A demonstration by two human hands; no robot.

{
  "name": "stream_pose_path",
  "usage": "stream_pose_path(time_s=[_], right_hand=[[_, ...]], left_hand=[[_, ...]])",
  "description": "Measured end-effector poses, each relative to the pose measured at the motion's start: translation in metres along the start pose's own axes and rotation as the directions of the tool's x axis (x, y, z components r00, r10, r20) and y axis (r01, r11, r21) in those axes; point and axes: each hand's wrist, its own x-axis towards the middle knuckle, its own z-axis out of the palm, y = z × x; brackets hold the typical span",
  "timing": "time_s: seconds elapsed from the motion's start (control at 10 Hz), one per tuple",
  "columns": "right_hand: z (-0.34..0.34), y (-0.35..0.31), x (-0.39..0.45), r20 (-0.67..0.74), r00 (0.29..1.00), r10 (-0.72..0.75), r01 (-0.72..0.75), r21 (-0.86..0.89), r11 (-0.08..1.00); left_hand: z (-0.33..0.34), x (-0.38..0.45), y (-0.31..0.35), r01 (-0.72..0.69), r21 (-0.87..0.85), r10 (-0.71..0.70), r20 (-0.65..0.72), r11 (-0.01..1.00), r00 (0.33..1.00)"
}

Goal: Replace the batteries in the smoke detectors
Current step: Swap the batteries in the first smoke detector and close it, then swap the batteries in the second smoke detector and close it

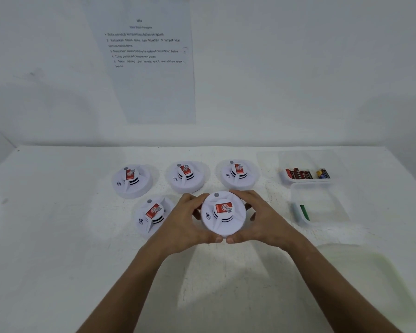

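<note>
White plastic detector (222,213) held near mid-worktop, toward the front, cupped at its rim between left hand (186,221) and right hand (265,218); both grips closed round the rim, fingers curled over the far edge, thumbs nearly meeting at the near edge. Face up, red label showing; cannot tell whether lifted or resting on the worktop (58,236). Likely light, rigid and smooth, a hollow shell, so slippery at the domed top and best taken by the rim as now. Probably a twist or a flip needed to reach the battery cover underneath; cover tabs likely thin and easy to snap, so gentle force. Four more detectors nearby: three in a row toward the back edge (132,180) (187,176) (238,174), one (151,216) just beside the left hand. Toward the right edge, a clear tray (305,162) with red and dark batteries (299,174), and nearer, a second clear tray (322,205) holding one green item (305,212), unclear what. Printed sheet (147,61) on the wall behind.
</note>
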Motion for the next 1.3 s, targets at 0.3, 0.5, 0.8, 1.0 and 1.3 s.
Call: stream_pose_path(time_s=[0.3,0.5,0.8,1.0,1.3], right_hand=[[0.01,0.01,0.01,0.024,0.994,0.108,-0.104,-0.133,0.986],[0.024,0.011,0.011,-0.162,0.986,-0.049,0.012,-0.223,0.975],[0.045,-0.044,0.021,0.056,0.997,-0.052,0.062,-0.176,0.982],[0.089,-0.075,0.046,0.219,0.975,-0.046,0.076,-0.135,0.988],[0.122,-0.062,0.064,0.209,0.978,-0.014,0.056,-0.201,0.978]], left_hand=[[0.01,0.005,-0.005,0.014,0.149,-0.009,-0.036,0.989,0.999],[0.015,0.003,-0.009,0.064,0.148,-0.058,-0.043,0.987,0.997],[-0.058,-0.039,-0.004,0.168,0.139,-0.128,-0.261,0.976,0.957],[-0.095,-0.063,-0.029,0.229,0.211,-0.209,-0.117,0.95,0.971],[-0.081,-0.064,-0.072,0.265,0.123,-0.244,-0.166,0.956,0.956]])
